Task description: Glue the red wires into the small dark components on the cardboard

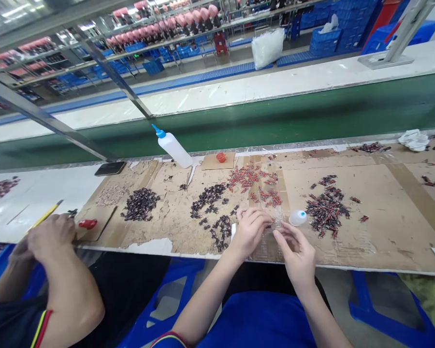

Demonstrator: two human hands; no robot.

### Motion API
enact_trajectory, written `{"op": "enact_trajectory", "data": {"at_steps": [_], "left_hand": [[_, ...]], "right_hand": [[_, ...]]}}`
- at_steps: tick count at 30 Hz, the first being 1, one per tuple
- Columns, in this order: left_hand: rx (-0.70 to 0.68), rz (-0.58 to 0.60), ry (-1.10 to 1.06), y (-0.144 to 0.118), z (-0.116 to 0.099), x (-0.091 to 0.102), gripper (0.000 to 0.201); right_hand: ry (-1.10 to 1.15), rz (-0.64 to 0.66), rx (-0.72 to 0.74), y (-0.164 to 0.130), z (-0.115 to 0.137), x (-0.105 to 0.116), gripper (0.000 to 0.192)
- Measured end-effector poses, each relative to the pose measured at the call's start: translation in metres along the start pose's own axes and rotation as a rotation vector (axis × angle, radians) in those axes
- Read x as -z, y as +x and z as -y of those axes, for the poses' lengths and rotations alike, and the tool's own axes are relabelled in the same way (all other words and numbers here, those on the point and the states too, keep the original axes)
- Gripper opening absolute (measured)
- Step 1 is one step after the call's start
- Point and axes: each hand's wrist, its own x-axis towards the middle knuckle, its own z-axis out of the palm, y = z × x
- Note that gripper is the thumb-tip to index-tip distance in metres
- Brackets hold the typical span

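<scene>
My left hand (252,231) is over the cardboard with its fingers bent and pressed together. Close to its right, my right hand (297,252) pinches with thumb and index finger. The fingertips almost meet above some tiny clear or shiny bits (276,222). Whatever they hold is too small to make out. A small white squeeze bottle (297,218) with a blue tip lies against my right hand's far side. Small red and dark parts (243,178) are scattered just beyond my hands. Black parts (221,232) lie left of my left hand, and a dark-red pile (328,212) lies to the right.
On the left, a co-worker's hands (52,237) are by a yellow utility knife (45,215). A tall white bottle (176,150) leans at the back near a red cap (221,157). Another black pile (140,204) lies on the cardboard (377,208). Metal posts (112,79) rise behind.
</scene>
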Motion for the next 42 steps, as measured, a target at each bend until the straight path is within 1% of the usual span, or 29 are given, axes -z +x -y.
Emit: {"op": "enact_trajectory", "data": {"at_steps": [2,5,8,10,13,16,19,22,25,27,29,32,33,37,40,42], "left_hand": [[-0.003,-0.013,-0.01,-0.005,0.002,-0.003,0.021],[0.009,-0.022,-0.017,-0.008,0.008,-0.006,0.019],[0.035,0.005,-0.026,-0.007,0.011,-0.004,0.019],[0.08,0.013,-0.025,-0.007,0.011,-0.001,0.019],[0.15,0.01,-0.015,-0.005,0.013,0.001,0.019],[0.167,0.005,-0.016,-0.007,0.014,0.0,0.02],[0.148,-0.017,-0.01,-0.011,0.013,-0.003,0.016],[0.069,-0.017,-0.019,-0.015,0.012,-0.005,0.016],[-0.009,-0.024,-0.053,-0.016,0.012,-0.005,0.015],[-0.003,-0.021,-0.058,-0.015,0.012,-0.005,0.013],[0.056,-0.007,-0.038,-0.014,0.012,-0.006,0.015],[0.14,0.019,0.01,-0.014,0.011,-0.009,0.024],[0.148,0.029,0.024,-0.014,0.011,-0.01,0.024],[0.14,0.062,0.052,-0.013,0.01,-0.015,0.015],[0.155,0.082,0.022,-0.011,0.006,-0.016,0.016],[0.192,0.102,-0.025,-0.01,0.003,-0.015,0.017]], "right_hand": [[0.114,0.055,-0.134,0.006,-0.004,-0.008,0.034],[0.195,0.072,-0.198,0.015,-0.013,-0.016,0.032],[0.214,0.084,-0.206,0.02,-0.017,-0.019,0.033],[0.199,0.089,-0.199,0.021,-0.017,-0.018,0.034],[0.09,0.068,-0.147,0.019,-0.015,-0.015,0.033],[-0.018,0.065,-0.115,0.018,-0.013,-0.01,0.034],[0.061,0.116,-0.199,0.018,-0.011,-0.01,0.038],[0.206,0.15,-0.303,0.021,-0.009,-0.01,0.042],[0.286,0.162,-0.366,0.024,-0.008,-0.009,0.042],[0.302,0.164,-0.387,0.025,-0.009,-0.007,0.041],[0.292,0.155,-0.38,0.024,-0.011,-0.005,0.041],[0.251,0.11,-0.329,0.02,-0.013,-0.003,0.041],[0.233,0.092,-0.307,0.019,-0.014,-0.002,0.04],[0.177,0.015,-0.231,0.014,-0.017,0.001,0.039],[0.169,0.025,-0.218,0.014,-0.018,0.002,0.037],[0.167,0.049,-0.224,0.015,-0.017,0.002,0.033]]}}
